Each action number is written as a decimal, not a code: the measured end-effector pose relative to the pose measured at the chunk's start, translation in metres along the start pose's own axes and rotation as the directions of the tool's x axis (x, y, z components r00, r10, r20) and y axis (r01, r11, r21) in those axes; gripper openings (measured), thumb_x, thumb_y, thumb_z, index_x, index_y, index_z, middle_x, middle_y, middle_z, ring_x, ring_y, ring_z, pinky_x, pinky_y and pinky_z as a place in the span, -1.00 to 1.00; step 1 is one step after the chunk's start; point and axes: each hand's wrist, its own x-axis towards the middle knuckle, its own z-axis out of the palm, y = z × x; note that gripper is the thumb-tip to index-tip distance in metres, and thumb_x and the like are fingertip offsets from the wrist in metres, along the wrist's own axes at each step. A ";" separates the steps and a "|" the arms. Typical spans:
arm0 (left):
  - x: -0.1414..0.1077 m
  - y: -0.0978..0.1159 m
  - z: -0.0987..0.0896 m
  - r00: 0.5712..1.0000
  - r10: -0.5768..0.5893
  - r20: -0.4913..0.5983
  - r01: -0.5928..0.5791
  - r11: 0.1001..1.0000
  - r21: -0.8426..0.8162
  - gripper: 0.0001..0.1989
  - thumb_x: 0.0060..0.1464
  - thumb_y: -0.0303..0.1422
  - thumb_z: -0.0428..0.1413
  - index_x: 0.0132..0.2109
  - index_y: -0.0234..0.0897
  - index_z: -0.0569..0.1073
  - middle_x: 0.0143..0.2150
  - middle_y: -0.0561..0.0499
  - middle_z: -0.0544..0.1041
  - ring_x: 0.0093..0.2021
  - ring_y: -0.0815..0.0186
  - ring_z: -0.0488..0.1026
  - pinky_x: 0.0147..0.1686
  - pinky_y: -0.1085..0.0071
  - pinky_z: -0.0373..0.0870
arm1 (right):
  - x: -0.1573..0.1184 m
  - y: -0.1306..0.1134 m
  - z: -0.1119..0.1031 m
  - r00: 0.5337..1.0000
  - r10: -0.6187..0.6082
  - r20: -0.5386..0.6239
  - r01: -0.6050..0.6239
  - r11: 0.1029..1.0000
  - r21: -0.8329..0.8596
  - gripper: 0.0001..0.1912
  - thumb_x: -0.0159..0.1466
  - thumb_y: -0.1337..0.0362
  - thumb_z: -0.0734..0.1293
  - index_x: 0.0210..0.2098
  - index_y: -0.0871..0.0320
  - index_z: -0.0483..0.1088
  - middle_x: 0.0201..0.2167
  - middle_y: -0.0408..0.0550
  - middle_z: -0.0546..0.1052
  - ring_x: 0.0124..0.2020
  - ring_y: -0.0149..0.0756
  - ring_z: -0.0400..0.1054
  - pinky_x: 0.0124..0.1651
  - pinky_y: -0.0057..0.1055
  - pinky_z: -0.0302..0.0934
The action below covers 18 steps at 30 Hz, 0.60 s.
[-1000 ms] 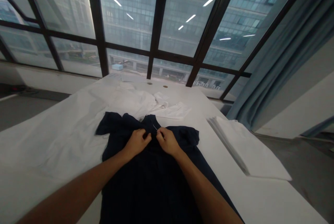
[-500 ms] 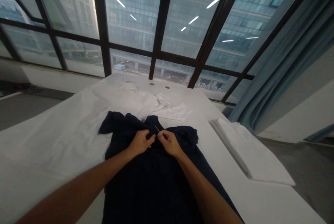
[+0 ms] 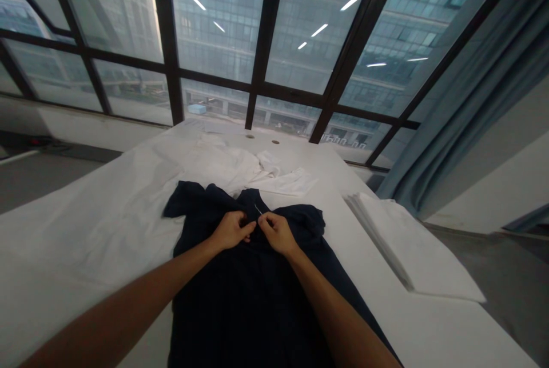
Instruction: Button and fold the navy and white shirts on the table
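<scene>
A dark navy short-sleeved garment (image 3: pixel 253 311) lies spread out before me, its neckline pointing away and its sleeves to either side. Just below the neck opening, my left hand (image 3: pixel 233 231) is closed, thumb and fingers pinching the cloth. Close beside it on the right, my right hand (image 3: pixel 278 232) pinches the cloth at the lower end of a thin pale line (image 3: pixel 258 209) that runs down from the collar. Whether this line is a zipper or a thread I cannot tell. My fingers hide what lies exactly between their tips.
Crumpled white cloth (image 3: pixel 231 165) covers the left and far parts of the white table (image 3: pixel 360 276). At the right edge lies a folded white stack (image 3: pixel 420 248). Dark-framed windows (image 3: pixel 223 19) stand beyond the table, with a blue-grey curtain (image 3: pixel 454 88) at the right.
Almost nothing differs. Both hands keep their pinch at the neckline; the left fingers have shifted very slightly.
</scene>
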 end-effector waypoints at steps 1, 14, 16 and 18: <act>0.001 0.000 0.000 1.000 -0.010 0.004 0.010 1.000 0.002 -0.71 -0.05 -0.21 0.20 -0.49 -0.31 0.31 -0.63 0.13 0.38 -0.63 0.37 0.44 -0.66 0.52 0.34 | 0.000 0.000 0.000 1.000 0.005 0.006 -0.005 1.000 0.002 -0.71 0.24 0.14 0.19 -0.50 0.18 0.35 -0.57 -0.16 0.38 -0.51 -0.42 0.24 -0.43 -0.50 0.14; 0.000 0.002 0.001 0.993 0.120 0.004 -0.116 0.951 0.287 -0.81 -0.01 -0.31 0.10 -0.49 -0.28 0.29 -0.60 0.13 0.35 -0.60 0.39 0.36 -0.64 0.52 0.23 | -0.004 -0.011 0.000 1.000 -0.010 -0.006 0.010 0.994 -0.105 -0.80 0.23 0.24 0.21 -0.47 0.17 0.36 -0.60 -0.17 0.41 -0.56 -0.40 0.29 -0.43 -0.49 0.17; 0.000 0.004 0.001 0.982 0.188 -0.004 -0.170 0.897 0.407 -0.82 -0.01 -0.34 0.09 -0.51 -0.26 0.28 -0.58 0.10 0.37 -0.57 0.38 0.34 -0.58 0.49 0.21 | -0.004 -0.016 -0.002 0.995 -0.098 -0.017 0.093 0.974 -0.204 -0.85 0.20 0.31 0.22 -0.43 0.17 0.39 -0.50 -0.12 0.47 -0.46 -0.37 0.34 -0.34 -0.46 0.20; 0.000 0.006 0.001 0.976 0.217 0.018 -0.197 0.847 0.493 -0.83 -0.01 -0.36 0.09 -0.50 -0.26 0.29 -0.53 0.05 0.41 -0.52 0.35 0.35 -0.51 0.46 0.23 | -0.002 -0.023 -0.005 0.990 -0.137 0.017 0.137 0.950 -0.281 -0.88 0.18 0.35 0.23 -0.40 0.18 0.41 -0.46 -0.10 0.49 -0.43 -0.36 0.34 -0.31 -0.46 0.19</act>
